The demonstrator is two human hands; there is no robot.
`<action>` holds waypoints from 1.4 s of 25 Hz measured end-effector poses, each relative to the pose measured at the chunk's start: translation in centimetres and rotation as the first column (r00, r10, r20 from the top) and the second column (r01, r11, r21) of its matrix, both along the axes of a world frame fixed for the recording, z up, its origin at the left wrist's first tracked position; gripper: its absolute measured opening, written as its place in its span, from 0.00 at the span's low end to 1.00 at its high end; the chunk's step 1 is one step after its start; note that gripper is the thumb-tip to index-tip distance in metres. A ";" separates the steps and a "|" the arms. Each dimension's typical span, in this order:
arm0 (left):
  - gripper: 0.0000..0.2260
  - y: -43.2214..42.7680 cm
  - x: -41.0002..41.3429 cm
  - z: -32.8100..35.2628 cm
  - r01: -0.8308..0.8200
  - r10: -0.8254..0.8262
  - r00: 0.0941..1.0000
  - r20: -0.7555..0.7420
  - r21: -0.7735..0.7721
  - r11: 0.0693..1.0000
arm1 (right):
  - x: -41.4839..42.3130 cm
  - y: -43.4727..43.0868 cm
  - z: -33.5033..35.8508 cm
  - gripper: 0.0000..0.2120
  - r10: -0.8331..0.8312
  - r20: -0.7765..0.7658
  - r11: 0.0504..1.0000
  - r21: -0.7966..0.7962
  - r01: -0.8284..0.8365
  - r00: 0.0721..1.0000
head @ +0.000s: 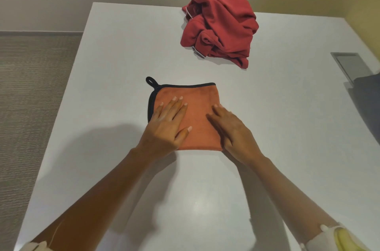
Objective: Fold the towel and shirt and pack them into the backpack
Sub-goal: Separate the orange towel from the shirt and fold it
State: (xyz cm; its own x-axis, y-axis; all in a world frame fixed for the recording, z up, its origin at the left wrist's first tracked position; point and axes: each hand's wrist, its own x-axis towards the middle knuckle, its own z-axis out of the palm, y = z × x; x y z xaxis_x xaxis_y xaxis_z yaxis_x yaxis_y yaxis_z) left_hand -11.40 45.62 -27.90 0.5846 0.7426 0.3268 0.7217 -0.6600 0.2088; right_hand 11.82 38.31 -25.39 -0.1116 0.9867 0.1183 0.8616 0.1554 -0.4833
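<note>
An orange towel (197, 98) with black trim and a black hanging loop lies folded into a small square on the white table (123, 55). My left hand (166, 123) lies flat on its left half, fingers straight and spread. Along the towel's right edge my right hand (232, 129) presses down with straight fingers. A red shirt (220, 22) sits crumpled in a heap at the far side of the table, apart from both hands. A dark grey object (365, 102) shows at the right edge, partly cut off; it may be the backpack.
A grey rectangular panel (349, 63) is set in the table near the right edge, behind the dark object. Carpeted floor (35, 96) lies beyond the table's left edge. Walls stand behind the table.
</note>
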 end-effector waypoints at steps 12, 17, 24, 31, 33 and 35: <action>0.33 -2.2 -0.8 -0.6 0.183 -0.174 0.981 -0.091 0.107 0.977 | -1.5 -0.7 0.7 0.20 -0.434 -0.160 0.901 -0.087 0.425 0.887; 0.33 -2.4 -0.3 -1.0 0.180 -0.171 0.982 -0.075 0.152 0.972 | -4.1 3.1 2.5 0.15 -0.728 -0.187 0.663 -0.435 0.609 0.659; 0.22 -1.5 1.1 2.5 0.074 0.057 0.966 0.252 -0.481 0.874 | -6.1 5.0 5.9 0.12 -0.774 -0.293 0.620 -0.527 0.581 0.561; 0.31 4.8 -0.3 7.3 0.429 0.702 0.588 0.401 -0.891 0.149 | -13.7 4.9 8.8 0.12 -0.512 -0.077 0.825 -0.322 0.465 0.856; 0.25 5.5 -0.7 7.0 0.393 0.747 0.576 0.332 -0.914 0.104 | -15.5 4.8 8.7 0.05 -0.420 -0.133 0.863 -0.363 0.350 0.898; 0.17 5.7 -0.7 6.8 0.287 0.782 0.564 0.265 -0.951 0.115 | -16.4 4.7 8.1 0.02 -0.383 -0.247 0.883 -0.381 0.274 0.890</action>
State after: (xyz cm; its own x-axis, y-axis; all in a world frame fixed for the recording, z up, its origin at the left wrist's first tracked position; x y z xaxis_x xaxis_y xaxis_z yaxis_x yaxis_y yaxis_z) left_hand -12.12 51.35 -21.14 0.2903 0.7430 -0.6031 0.0563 0.6159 0.7858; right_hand -4.61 43.04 -17.28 0.2139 0.9461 -0.2431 0.6335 -0.3238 -0.7027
